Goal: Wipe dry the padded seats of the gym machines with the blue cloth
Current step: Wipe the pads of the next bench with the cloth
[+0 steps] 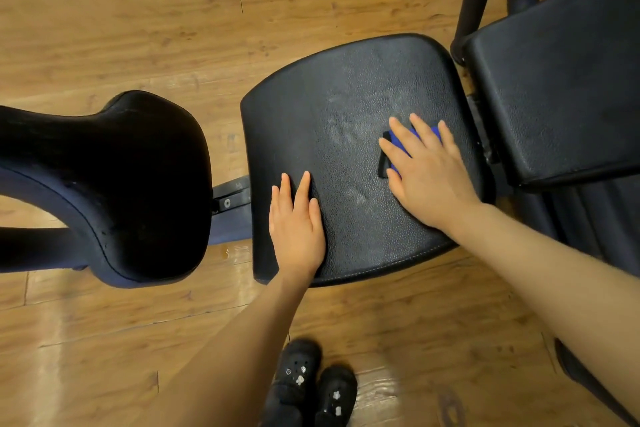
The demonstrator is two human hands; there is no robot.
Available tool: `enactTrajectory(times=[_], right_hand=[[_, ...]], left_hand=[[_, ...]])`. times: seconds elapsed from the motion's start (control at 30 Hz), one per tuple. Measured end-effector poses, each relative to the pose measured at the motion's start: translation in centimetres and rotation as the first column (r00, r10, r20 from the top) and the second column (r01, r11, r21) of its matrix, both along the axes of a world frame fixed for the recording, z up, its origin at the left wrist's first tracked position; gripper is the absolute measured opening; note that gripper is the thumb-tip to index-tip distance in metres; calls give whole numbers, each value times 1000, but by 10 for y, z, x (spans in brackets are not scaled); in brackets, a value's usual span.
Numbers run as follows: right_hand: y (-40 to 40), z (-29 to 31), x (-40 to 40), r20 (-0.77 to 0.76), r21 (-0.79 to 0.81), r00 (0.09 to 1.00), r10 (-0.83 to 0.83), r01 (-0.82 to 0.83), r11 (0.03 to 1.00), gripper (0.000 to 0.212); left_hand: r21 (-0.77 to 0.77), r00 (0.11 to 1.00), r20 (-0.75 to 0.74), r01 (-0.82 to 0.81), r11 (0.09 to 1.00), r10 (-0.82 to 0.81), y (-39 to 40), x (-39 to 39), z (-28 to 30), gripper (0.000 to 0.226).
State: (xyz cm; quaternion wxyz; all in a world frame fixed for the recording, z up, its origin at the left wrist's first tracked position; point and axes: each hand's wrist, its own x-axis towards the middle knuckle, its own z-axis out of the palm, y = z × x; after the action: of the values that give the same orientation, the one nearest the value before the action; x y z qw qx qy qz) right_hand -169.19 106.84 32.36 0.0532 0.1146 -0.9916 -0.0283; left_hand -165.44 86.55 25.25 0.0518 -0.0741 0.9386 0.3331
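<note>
Right hand [427, 177] presses blue cloth [412, 142] on padded seat [349, 114]; left hand [296, 225] rests flat.

Warm, even indoor light. Pale glare patches on the wooden floor [104, 340] at near left and beside the shoes [311, 388]. Padded seat [346, 121] shows a soft sheen with smeared marks. Left pad [138, 184] falls into deep black, detail lost. Wide-angle bending at frame edges; near forearms slightly soft.

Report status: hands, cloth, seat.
Right hand flat, pressing blue cloth onto padded seat. Left hand flat on seat. Nothing in the way.
</note>
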Motion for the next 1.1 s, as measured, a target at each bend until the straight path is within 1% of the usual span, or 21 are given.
enactTrajectory(times=[0.07, 0.13, 0.23, 0.3, 0.37, 0.43, 0.57, 0.67, 0.73, 0.83, 0.93, 1.0, 1.1], right_hand=[[-3, 0, 16, 4, -19, 1000, -4, 4, 1000, 53], [-6, -3, 39, -8, -22, 1000, -2, 2, 1000, 52], [-13, -6, 68, -5, 9, 1000, 3, -3, 1000, 54], [-15, -9, 75, -3, 32, 1000, -2, 2, 999, 54], [-15, -10, 73, -9, 44, 1000, -3, 3, 999, 53], [-12, -11, 63, -21, 51, 1000, 16, -15, 999, 51], [6, -4, 13, -24, 34, 1000, -1, 2, 999, 56], [22, 6, -23, 0, 32, 1000, -3, 3, 999, 53], [28, 7, -31, 11, 16, 1000, 19, -19, 1000, 52], [31, 6, -27, -24, -1, 999, 33, -33, 999, 50], [25, 5, -16, -34, -9, 999, -6, 5, 1000, 51], [21, 5, -3, -35, -14, 999, -25, 25, 1000, 51], [13, 2, 28, -37, -5, 999, -30, 30, 1000, 48]], left_hand=[[-1, 1000, 8, 0, 1000, 0, 0, -1, 0, 56], [2, 1000, -2, -5, 1000, 5, 1, -1, 0, 57], [4, 1000, -18, -1, 1000, 1, 0, 0, 0, 65], [5, 1000, -10, 0, 1000, 0, 0, 0, 0, 63], [6, 1000, 2, -4, 1000, 4, 0, 0, 0, 59], [1, 1000, 2, -3, 1000, 3, -1, -1, -1, 60], [8, 1000, 6, 3, 1000, -3, -1, -3, 0, 60], [15, 1000, 9, 8, 1000, -8, -1, -2, 1, 59], [13, 1000, 5, 8, 1000, -9, -1, -2, 0, 61], [14, 1000, -1, 6, 1000, -6, -2, -1, 0, 62], [19, 1000, -2, 7, 1000, -7, -1, -1, 0, 59], [18, 1000, -11, 7, 1000, -7, -1, -1, 0, 62], [21, 1000, -2, 8, 1000, -8, -1, -1, 0, 61]])
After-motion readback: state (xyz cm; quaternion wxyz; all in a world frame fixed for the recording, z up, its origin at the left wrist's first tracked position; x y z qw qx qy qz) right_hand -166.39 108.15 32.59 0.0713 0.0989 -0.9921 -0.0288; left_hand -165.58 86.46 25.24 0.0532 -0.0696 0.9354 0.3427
